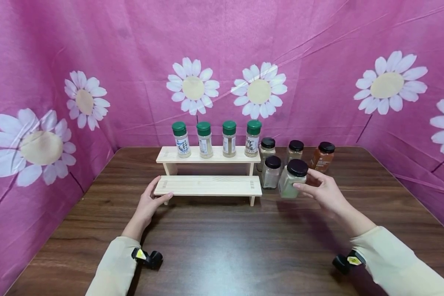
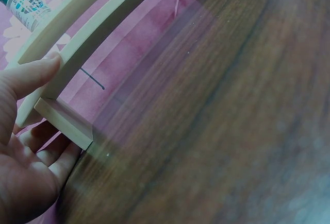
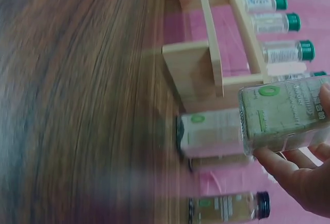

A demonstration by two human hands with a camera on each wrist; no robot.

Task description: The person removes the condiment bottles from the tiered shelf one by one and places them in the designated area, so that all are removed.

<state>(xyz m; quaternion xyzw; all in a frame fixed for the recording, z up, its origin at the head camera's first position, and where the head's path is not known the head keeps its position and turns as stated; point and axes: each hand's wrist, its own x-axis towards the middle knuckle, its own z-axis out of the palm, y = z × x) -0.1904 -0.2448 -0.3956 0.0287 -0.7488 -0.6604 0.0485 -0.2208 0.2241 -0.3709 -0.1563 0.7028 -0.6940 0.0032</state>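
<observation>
In the head view I see the green jar [image 1: 289, 188] in the right hand [image 1: 323, 195], at three o'clock from the wooden rack [image 1: 207, 187]. Thumb and fingers pinch it below the black lid [image 1: 297, 168]. A clear jar [image 1: 271, 177] stands just beside it, at ten o'clock. The left hand [image 1: 149, 201] holds the rack's nine o'clock end. In the left wrist view I see its thumb on the board's [image 2: 85, 44] edge and its fingers curled down by the leg [image 2: 64, 123]. The wood looks stiff and light, so I think a push could slide it. In the right wrist view the green jar is up off the surface [image 3: 93, 105]. It looks like glass, so I guess it is hard, smooth and a bit heavy. It could slip, and it could break if it falls. I'd hold it round the middle, on two flat sides, and not trust the lid.
</observation>
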